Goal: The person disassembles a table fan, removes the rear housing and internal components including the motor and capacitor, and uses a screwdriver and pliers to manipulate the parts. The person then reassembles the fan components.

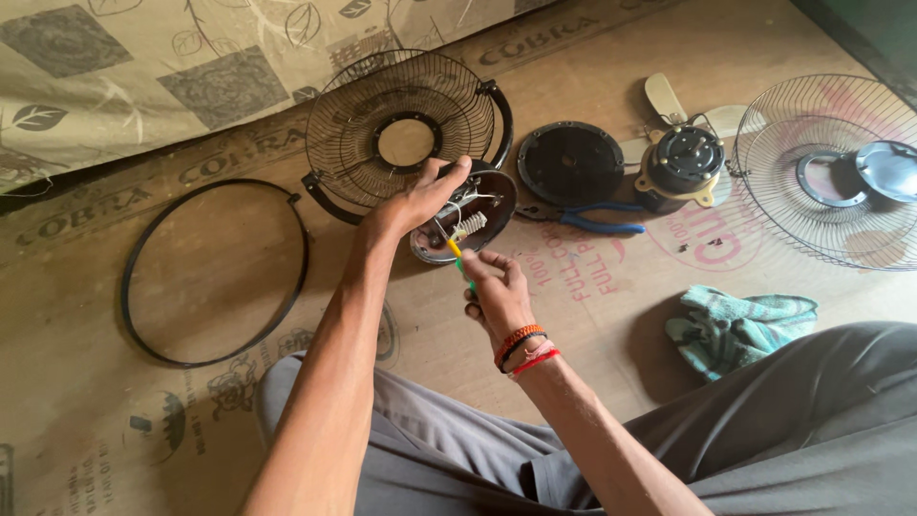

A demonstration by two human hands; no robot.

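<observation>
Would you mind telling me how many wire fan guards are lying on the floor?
2. One dark wire fan guard lies just beyond the left hand; one silvery wire fan guard lies at the far right, partly cut off.

Home floor repair spot: cardboard [611, 315], dismantled fan parts [573, 162]

silver fan guard [831, 172] cut off right

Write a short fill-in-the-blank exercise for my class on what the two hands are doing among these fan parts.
1. The left hand steadies a round fan housing on the ____.
2. The right hand holds a ____ with a yellow-green handle.
3. The pliers have ____ handles.
4. The crumpled cloth lies by the person's ____ leg.

Missing words: floor; screwdriver; blue; right
</observation>
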